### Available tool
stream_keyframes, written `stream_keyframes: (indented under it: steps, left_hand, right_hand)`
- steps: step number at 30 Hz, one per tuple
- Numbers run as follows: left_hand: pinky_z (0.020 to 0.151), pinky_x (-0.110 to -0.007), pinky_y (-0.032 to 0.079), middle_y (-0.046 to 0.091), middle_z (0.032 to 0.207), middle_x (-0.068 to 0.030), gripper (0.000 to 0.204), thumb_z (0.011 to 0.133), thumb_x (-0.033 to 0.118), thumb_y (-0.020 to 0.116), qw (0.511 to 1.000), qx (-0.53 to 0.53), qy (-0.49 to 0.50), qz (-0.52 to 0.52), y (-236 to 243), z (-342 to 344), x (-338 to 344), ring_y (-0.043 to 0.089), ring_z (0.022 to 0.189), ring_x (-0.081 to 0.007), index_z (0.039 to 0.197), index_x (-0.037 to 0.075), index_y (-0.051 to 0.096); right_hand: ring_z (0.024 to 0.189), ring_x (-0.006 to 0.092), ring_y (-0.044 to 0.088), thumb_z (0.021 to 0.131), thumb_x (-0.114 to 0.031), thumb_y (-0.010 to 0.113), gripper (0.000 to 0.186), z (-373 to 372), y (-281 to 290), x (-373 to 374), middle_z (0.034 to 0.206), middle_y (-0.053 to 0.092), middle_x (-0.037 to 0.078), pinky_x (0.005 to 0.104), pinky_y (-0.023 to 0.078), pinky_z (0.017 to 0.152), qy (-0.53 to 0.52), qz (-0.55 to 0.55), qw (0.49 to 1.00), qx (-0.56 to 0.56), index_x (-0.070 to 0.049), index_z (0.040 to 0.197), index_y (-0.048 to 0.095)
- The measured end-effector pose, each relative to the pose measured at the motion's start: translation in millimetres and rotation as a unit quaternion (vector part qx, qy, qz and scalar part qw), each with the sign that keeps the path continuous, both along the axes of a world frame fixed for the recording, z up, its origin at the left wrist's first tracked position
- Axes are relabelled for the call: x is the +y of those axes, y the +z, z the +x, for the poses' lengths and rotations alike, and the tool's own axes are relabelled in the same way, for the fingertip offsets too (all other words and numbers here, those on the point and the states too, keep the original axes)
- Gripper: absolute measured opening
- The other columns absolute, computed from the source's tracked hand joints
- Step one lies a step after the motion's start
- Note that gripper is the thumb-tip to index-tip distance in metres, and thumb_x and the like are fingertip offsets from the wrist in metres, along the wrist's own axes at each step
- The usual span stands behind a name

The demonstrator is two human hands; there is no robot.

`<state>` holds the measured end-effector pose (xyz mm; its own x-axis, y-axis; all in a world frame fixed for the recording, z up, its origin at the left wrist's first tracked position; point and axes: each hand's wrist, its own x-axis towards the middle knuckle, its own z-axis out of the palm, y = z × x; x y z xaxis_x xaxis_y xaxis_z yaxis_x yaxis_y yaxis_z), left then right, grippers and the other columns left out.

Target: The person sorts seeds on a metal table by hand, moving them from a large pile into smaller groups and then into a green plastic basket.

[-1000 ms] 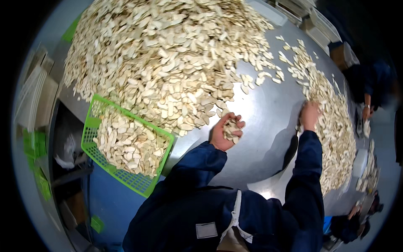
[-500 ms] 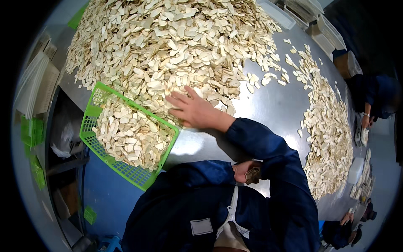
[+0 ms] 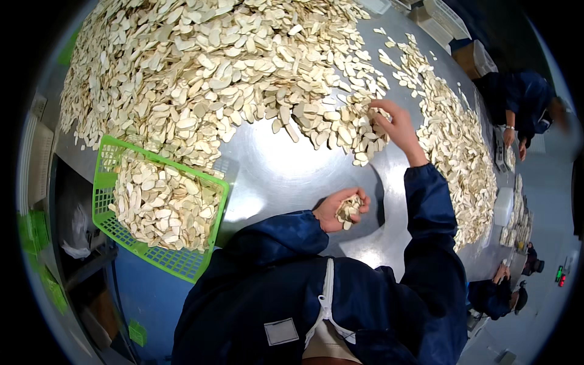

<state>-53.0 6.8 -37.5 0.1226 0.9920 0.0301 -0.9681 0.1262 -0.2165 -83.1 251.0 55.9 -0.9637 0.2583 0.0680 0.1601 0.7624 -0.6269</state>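
My left hand (image 3: 335, 214) is curled, palm up, around several pale dried slices (image 3: 348, 210), close to my body over the metal table (image 3: 277, 182). Farther out and to the right, my right hand (image 3: 398, 129) touches the right end of a large heap of similar cream-coloured slices (image 3: 201, 79). Its fingers are bent but apart, and I see nothing gripped in them. A green plastic basket (image 3: 159, 255) full of slices rests at the table's left edge, next to the heap.
Another long pile of slices (image 3: 459, 164) runs along the right side of the table. Beyond it a co-worker in dark blue (image 3: 517, 100) bends over a small tray. More people (image 3: 490, 298) sit at the lower right. White trays (image 3: 447, 17) are stacked at the far right.
My right hand has swung from beside the basket to the right end of the heap. My left hand, partly hidden before, shows fully with its slices. The view has shifted rightward.
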Motion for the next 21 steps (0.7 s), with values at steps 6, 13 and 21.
stream_keyframes:
  steps: [6,13,21]
  left_hand:
    - [0.053,-0.024,0.040,0.051,0.092,-0.0047,0.017,0.094,0.023,0.047,0.994,-0.032,0.072,-0.070,6.7,-22.6,-5.7,0.044,0.079,-0.0170,0.090,0.008,0.053]
    - [0.053,-0.023,0.038,0.052,0.087,0.0045,0.012,0.091,0.022,0.048,0.964,-0.108,0.239,-0.052,16.6,-71.5,-21.0,0.043,0.079,-0.0121,0.086,0.015,0.056]
    - [0.056,-0.023,0.040,0.054,0.089,0.0051,0.010,0.091,0.020,0.050,0.945,-0.074,0.318,-0.029,7.4,-94.7,-23.4,0.044,0.080,-0.0109,0.088,0.014,0.057]
  right_hand:
    - [0.125,0.0323,0.042,0.081,-0.015,0.064,0.039,29.7,-17.2,-56.6,0.135,0.044,0.015,0.0406,0.035,0.101,0.144,0.191,0.971,0.000,-0.011,0.119,0.057]
    - [0.107,0.0326,0.055,0.080,-0.012,0.062,0.020,81.6,-20.2,-41.7,0.115,0.060,0.015,0.0373,0.043,0.090,-0.123,0.025,0.991,0.056,-0.004,0.098,0.066]
    - [0.104,0.0310,0.053,0.072,-0.020,0.070,0.039,30.6,-31.3,-93.4,0.112,0.058,0.014,0.0373,0.046,0.086,-0.120,0.251,0.955,0.107,-0.006,0.108,0.062]
